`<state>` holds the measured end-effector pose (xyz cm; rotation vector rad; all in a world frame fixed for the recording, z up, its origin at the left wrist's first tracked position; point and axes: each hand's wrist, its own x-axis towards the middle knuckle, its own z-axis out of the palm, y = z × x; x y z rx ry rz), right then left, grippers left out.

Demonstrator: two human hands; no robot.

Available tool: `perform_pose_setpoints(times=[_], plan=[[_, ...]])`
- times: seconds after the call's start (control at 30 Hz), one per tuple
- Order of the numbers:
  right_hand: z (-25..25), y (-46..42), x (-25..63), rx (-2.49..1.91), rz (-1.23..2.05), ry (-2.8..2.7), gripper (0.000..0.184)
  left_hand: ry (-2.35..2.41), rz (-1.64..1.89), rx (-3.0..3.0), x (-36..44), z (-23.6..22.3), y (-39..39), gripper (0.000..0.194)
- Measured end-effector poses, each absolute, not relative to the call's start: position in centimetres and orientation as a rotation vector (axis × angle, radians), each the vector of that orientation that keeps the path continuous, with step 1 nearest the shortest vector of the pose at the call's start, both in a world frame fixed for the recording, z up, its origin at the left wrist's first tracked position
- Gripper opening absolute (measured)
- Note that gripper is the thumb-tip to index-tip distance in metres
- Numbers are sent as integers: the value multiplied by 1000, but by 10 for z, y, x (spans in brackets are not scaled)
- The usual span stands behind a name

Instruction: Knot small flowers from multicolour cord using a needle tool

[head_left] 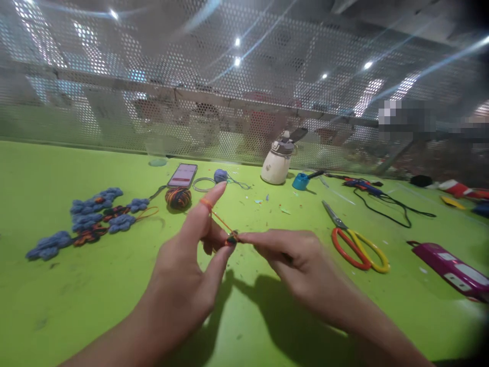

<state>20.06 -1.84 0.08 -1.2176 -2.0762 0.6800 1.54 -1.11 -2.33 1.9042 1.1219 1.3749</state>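
Between the thumb and fingers of my left hand (183,265) is a small, dark multicoloured crochet piece (231,238). Orange yarn (221,220) loops round the raised index finger and runs taut down to that piece. My right hand (298,255) is closed in a pinch, its fingertips meeting the crochet piece from the right. Whatever thin thing those fingers hold is hidden. Beyond my left hand sits a ball of dark and orange variegated yarn (178,198). Joined crochet flowers (87,219) in blue and multicolour lie flat on the left.
Scissors (353,244) and a purple power strip (451,267) lie right on the green table (114,306). Further back are a phone (182,175), a blue yarn ball (220,176), a cream bottle (275,165), a blue container (301,181) and a glue gun (362,186). Perforated metal panel (214,112) stands behind.
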Motion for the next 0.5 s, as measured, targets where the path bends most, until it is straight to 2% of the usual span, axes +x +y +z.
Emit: perform_pose_setpoints(times=[0.1,0.2,0.37,0.5], plan=[[-10,-15,187,-1102,1202,-1561,23,1098,1599,1999,18,-30,-15,79],[-21,-15,174,-943,1455,-1224,24,1082,1721,1675,19,-25,-15,77],[-29,-16,168,-771,1420,-1170,16,791,1465,1041,18,-5,-8,92],[-25,-15,178,-719,1042,-1503,22,634,1373,923,13,-1,-5,96]])
